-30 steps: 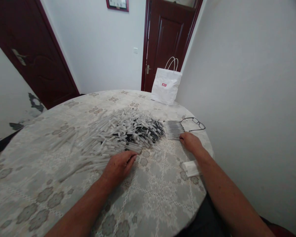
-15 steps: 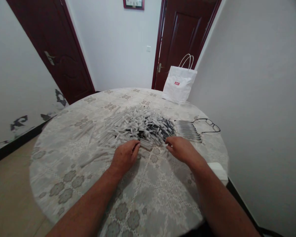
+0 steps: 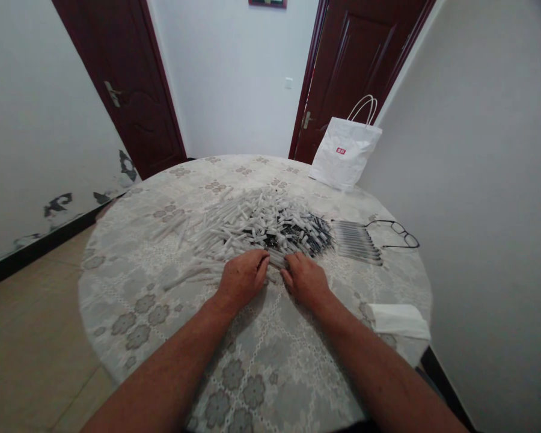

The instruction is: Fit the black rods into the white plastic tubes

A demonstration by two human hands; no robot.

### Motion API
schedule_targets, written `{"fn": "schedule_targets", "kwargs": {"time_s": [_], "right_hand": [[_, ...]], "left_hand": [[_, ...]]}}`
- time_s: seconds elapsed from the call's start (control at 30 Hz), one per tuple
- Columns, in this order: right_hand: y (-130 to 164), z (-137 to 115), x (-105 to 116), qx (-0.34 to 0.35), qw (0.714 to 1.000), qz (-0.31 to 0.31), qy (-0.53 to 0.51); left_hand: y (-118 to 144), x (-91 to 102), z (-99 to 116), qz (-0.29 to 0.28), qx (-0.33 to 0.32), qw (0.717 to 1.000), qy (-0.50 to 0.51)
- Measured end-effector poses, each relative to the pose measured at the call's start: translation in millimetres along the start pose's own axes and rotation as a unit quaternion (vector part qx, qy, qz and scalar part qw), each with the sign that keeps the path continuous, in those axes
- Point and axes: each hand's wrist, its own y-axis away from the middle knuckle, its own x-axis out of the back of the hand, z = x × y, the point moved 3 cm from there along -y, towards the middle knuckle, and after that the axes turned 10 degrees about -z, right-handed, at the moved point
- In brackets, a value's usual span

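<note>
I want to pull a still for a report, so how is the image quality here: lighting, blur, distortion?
Head view: even, soft indoor light, no glare; only faint shadows under the left hand and right hand. Strong wide-angle bending at the edges: the door frames lean and the table bulges. The pile of white tubes is fairly sharp, but single pieces are too small to read.

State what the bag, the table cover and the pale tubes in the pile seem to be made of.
Bag: white paper, matt and creased, with cord handles. Table cover: probably vinyl lace, faintly glossy, with a floral pattern. Pale tubes: likely plastic, smooth and uniform, lying at both hands' fingertips.
</note>
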Motion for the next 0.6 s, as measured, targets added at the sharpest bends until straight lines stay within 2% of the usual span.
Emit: {"fn": "schedule_targets", "kwargs": {"time_s": [0.17,0.33,0.6], "right_hand": [[-2.3,0.4,-3.9,0.012,1.000,0.016,-0.002],[-0.6,9.4,-6.4,0.024,0.997,0.061,-0.051],[1.6,23.1,1.9,0.099,0.965,0.163,-0.180]], "left_hand": [[1.1,-1.9,-2.3,0.007,-0.004,1.000,0.001],[1.1,-2.2,-2.5,0.005,-0.007,1.000,0.001],[1.2,-2.6,-2.1,-0.003,-0.005,1.000,0.013]]}}
